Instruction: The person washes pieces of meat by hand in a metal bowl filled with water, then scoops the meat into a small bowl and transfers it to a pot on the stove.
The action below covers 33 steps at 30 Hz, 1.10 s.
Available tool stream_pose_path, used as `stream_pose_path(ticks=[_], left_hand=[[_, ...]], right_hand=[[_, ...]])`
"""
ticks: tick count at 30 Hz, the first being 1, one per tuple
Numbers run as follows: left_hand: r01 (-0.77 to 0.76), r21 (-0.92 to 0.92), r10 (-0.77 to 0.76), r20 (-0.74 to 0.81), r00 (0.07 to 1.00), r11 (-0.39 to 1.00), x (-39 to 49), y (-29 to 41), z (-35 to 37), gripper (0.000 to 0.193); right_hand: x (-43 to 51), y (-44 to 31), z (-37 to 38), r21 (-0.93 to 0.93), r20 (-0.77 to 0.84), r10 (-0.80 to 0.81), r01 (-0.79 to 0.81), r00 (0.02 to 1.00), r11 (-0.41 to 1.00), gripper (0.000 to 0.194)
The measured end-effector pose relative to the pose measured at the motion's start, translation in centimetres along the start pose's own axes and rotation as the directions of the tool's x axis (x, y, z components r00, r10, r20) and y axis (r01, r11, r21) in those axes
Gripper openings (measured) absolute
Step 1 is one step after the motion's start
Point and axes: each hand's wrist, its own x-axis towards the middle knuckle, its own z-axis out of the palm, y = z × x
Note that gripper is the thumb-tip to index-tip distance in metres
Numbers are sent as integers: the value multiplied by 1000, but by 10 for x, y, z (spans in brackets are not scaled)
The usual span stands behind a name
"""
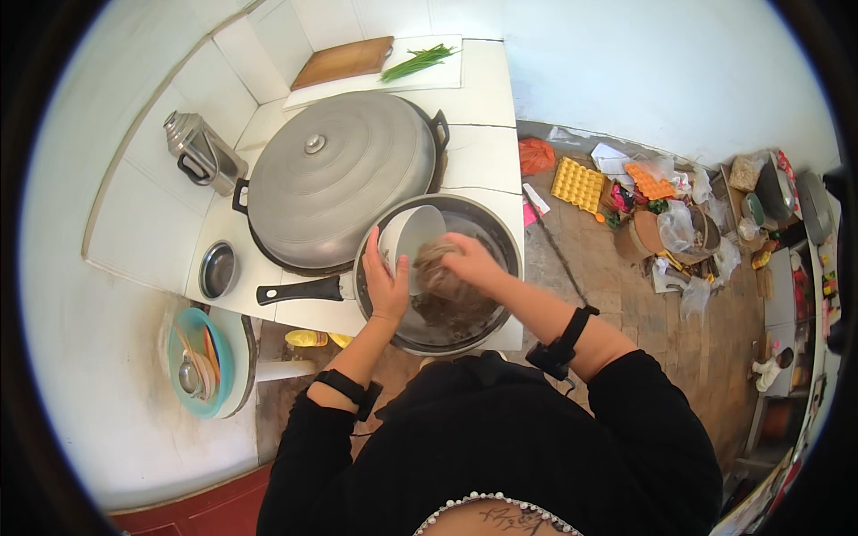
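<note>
My left hand (385, 281) grips a white bowl (417, 231) by its left side, tilting it so the inside faces right. Bunched in my right hand (472, 264) is a brownish cloth (439, 268), pressed at the bowl's inner side and blurred by motion. Both hands are over a dark frying pan (496, 224) that holds some murky water (456, 315). The pan's black handle (301, 292) points left across the white tiled counter (486, 157). Behind the pan a large domed metal lid (342, 174) covers a wide wok.
On the left stand a steel thermos flask (204, 154) and a small metal bowl (219, 270). Green stalks (417, 63) lie near a wooden cutting board (343, 62). A turquoise basin (224, 355) holds utensils. Egg trays (578, 184) and plastic bags (676, 224) litter the right floor.
</note>
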Motion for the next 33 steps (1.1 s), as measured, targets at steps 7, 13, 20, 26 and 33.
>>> stream_pose_path(ticks=[7, 13, 20, 26, 33], left_hand=[[32, -77, -30, 36, 999, 997, 16, 16, 5, 44], [90, -36, -82, 196, 977, 995, 22, 17, -14, 46], [188, 72, -201, 346, 916, 980, 43, 17, -30, 54], [150, 126, -174, 215, 961, 981, 50, 15, -30, 55], [-24, 293, -44, 223, 974, 956, 32, 17, -23, 62]], right_hand=[[-34, -10, 35, -603, 309, -348, 465, 885, 649, 53], [-23, 16, 1, -781, 542, -439, 623, 716, 51, 46], [11, 14, -15, -845, 507, -446, 526, 737, -91, 39], [-19, 23, 29, -783, 122, -406, 339, 906, 521, 48], [-34, 39, 48, -544, 212, -302, 369, 929, 753, 48]])
